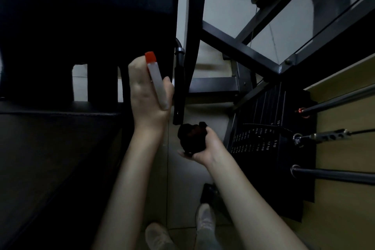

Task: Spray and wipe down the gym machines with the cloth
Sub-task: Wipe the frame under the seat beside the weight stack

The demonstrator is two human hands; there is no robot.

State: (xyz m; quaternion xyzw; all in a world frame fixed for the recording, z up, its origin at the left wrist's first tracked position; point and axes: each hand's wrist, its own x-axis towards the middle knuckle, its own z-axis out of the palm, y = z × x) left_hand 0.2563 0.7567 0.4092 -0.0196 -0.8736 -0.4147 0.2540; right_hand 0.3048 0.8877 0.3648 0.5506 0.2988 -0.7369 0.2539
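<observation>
At the bottom centre, two pale shoes [206, 221] stand on the tiled floor [182, 178]. Both forearms reach up from there. The right hand [211, 148], centre of the frame, clenches a bunched dark cloth [192, 138], just below the end of a black handle [179, 91]. Higher and to its left, the left hand [148, 95] grasps a white spray bottle [157, 85], red nozzle uppermost; its lower body is hidden, so its fill cannot be told. At the right sits the weight stack [261, 134] with kilogram labels, guide rods [334, 174] running off the right edge. Beyond, black frame bars [239, 48] cross the upper centre, and a large black pad [81, 16], possibly a backrest, fills the upper left.
</observation>
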